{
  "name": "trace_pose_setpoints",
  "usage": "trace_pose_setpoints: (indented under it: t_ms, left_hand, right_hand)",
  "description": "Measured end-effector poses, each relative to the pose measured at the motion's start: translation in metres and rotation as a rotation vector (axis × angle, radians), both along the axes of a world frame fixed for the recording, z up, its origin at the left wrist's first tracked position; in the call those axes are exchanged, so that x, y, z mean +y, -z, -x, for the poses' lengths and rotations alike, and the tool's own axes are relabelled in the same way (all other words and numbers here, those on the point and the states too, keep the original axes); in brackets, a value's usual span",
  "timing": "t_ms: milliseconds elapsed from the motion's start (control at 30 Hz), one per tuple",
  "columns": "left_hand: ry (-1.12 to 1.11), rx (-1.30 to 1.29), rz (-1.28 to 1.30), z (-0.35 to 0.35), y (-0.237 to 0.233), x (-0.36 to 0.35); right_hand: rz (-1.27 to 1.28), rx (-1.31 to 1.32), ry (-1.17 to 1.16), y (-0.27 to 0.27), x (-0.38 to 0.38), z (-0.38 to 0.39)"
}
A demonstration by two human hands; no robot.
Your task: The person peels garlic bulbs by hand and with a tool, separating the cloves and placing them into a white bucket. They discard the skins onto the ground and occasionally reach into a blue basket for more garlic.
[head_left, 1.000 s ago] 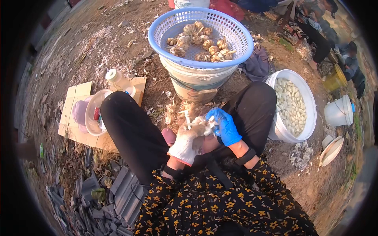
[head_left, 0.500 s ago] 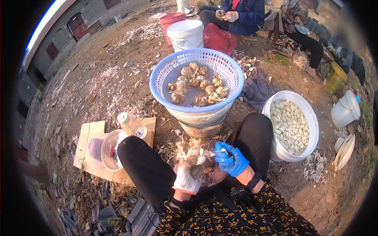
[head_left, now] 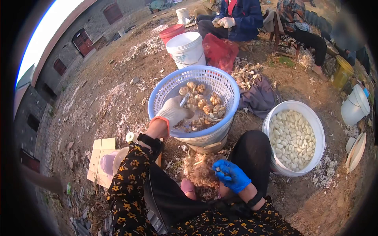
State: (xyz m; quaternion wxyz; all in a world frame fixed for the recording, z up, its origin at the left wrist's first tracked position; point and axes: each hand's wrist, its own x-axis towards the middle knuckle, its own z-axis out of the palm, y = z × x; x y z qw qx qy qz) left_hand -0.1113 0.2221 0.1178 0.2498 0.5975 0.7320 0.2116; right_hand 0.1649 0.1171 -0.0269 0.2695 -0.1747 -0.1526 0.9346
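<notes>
My left hand [head_left: 173, 112], in a white knit glove with an orange-red cuff, is inside the blue plastic basket [head_left: 156, 103]. Its fingers are stretched out beside the garlic bulbs [head_left: 202, 104], and I see no bulb lifted in them. Above a heap of garlic skins [head_left: 199, 167] between my knees, my right hand [head_left: 233, 176] is closed in a blue glove. A small end pokes out at its fingertips, too small to name. To the right stands a white bucket [head_left: 319, 131] nearly full of peeled garlic cloves [head_left: 292, 137].
The basket sits on a pale bucket [head_left: 210, 143]. Beyond it are a white bucket [head_left: 185, 49], a red bucket [head_left: 172, 32] and a red mesh bag [head_left: 220, 51]. Two people sit at the back. Cardboard [head_left: 101, 157] lies on the left; a yellow bucket [head_left: 342, 72] stands far right.
My left hand has left the garlic over the skin heap and moved forward and left into the basket. My right hand stays near my knee, now closed. The view has shifted slightly.
</notes>
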Motion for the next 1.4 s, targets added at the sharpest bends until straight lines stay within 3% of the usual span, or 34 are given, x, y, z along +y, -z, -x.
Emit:
trace_pose_setpoints:
  t_ms: [33, 100, 133, 233, 300, 367, 433, 567, 633, 733, 833, 967, 1033, 1167, 1300, 1400]
  left_hand:
    - [0.047, 0.114, 0.109, -0.006, 0.003, 0.012]
    - [0.09, 0.455, 0.031, -0.004, 0.036, 0.032]
    - [-0.017, 0.412, 0.065, -0.003, 0.037, 0.032]
    - [-0.102, 0.361, -0.199, -0.031, -0.003, -0.005]
    - [-0.224, 0.16, -0.317, -0.035, -0.011, -0.037]
    - [-0.299, -0.207, -0.423, -0.051, -0.014, -0.088]
    - [-0.356, -0.509, -0.247, -0.082, -0.014, -0.14]
    - [-0.366, -0.717, -0.031, -0.121, 0.042, -0.191]
    - [-0.297, -0.668, -0.102, -0.126, 0.065, -0.198]
    - [-0.157, -0.415, -0.289, -0.131, 0.086, -0.203]
    - [-0.128, -0.354, -0.238, -0.127, 0.093, -0.206]
    - [-0.137, -0.468, -0.247, -0.125, 0.087, -0.213]
    - [-0.128, -0.483, -0.244, -0.124, 0.086, -0.215]
    - [-0.469, -1.055, -0.02, -0.125, 0.096, -0.21]
    - [-0.555, -2.023, 0.104, -0.125, 0.099, -0.22]
    - [-0.548, -2.046, 0.092, -0.126, 0.108, -0.223]
  right_hand:
    - [-0.003, -0.047, 0.033, -0.004, 0.001, 0.0]
    - [-0.009, -0.121, 0.102, -0.016, 0.003, -0.003]
    - [-0.022, -0.079, 0.095, -0.018, 0.007, -0.006]
    - [0.002, -0.031, 0.095, -0.008, 0.007, -0.012]
    - [0.065, -0.091, 0.053, -0.019, 0.008, -0.013]
    - [0.038, -0.113, 0.041, -0.024, 0.005, -0.013]
    - [0.001, -0.077, 0.028, -0.012, 0.004, -0.007]
    - [-0.169, -0.246, 0.037, -0.019, -0.008, 0.003]
    - [-0.336, -0.392, 0.061, -0.026, -0.017, 0.007]
    - [-0.401, -0.404, 0.053, -0.02, -0.023, 0.007]
    - [-0.488, -0.416, 0.087, -0.024, -0.03, 0.009]
    - [-0.8, -0.494, -0.024, -0.02, -0.028, 0.006]
    - [-0.764, -0.477, -0.082, -0.024, -0.028, 0.005]
    - [-0.709, -0.422, -0.123, -0.03, -0.028, 0.004]
    - [-0.41, -0.263, -0.093, -0.021, -0.033, 0.003]
    - [-0.373, -0.252, -0.068, -0.01, -0.034, 0.005]
